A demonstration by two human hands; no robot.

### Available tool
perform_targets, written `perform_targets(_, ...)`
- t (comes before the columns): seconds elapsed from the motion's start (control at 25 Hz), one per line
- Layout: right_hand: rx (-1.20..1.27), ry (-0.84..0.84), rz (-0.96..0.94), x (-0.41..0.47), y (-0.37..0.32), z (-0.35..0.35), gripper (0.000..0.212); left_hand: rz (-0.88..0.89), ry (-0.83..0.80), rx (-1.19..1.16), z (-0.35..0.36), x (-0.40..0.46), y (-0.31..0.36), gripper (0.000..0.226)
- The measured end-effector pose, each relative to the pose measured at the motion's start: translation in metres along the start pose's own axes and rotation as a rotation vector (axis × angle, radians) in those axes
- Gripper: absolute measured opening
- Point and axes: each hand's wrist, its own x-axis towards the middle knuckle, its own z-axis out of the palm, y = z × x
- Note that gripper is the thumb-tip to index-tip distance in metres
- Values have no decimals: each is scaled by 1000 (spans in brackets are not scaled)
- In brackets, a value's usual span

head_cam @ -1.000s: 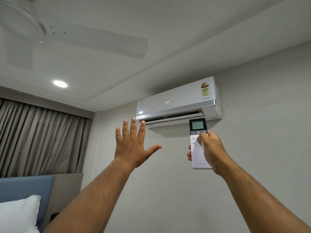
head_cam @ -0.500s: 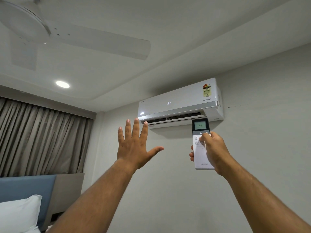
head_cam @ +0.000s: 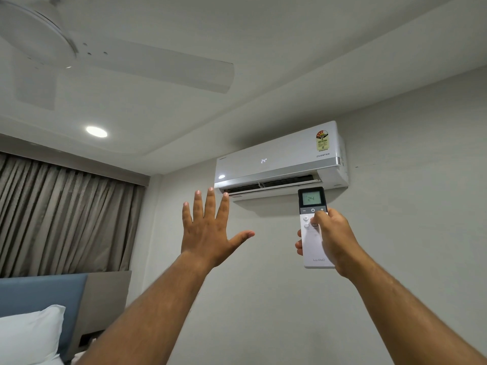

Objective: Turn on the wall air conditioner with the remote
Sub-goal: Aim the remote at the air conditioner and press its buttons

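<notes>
The white remote (head_cam: 315, 233) is held up in the air, just under the right end of the wall air conditioner (head_cam: 279, 159). It stands almost straight up, with its dark top part toward the unit. Its small screen shows 24. Under the screen are a minus, a power sign and a plus.

The right hand (head_cam: 333, 237) is wrapped around the remote. That grip is closed on it, with fingertips showing on the left edge and the thumb lying across the front, its tip just below the plus button.

The left hand (head_cam: 208, 230) is raised beside it, well apart from the remote. It holds nothing. That grip is wide open, fingers spread and pointing up, the back of the hand toward the camera. The tips reach the bottom left corner of the air conditioner in the picture.

The air conditioner is high on the wall. Its front shows 24, and the flap at the bottom is open a little. A sticker sits near its right end.

On the ceiling are a white fan (head_cam: 118, 59) and a round light (head_cam: 96, 132). Curtains (head_cam: 60, 219) hang at the left. Below them are a blue headboard (head_cam: 39, 293) and a white pillow (head_cam: 29, 335).
</notes>
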Motion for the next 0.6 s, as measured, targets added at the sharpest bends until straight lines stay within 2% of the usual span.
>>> perform_targets(0.6, 34, 40, -4, -10, 4, -4, 7, 1, 2, -12, -10, 6, 4, 106)
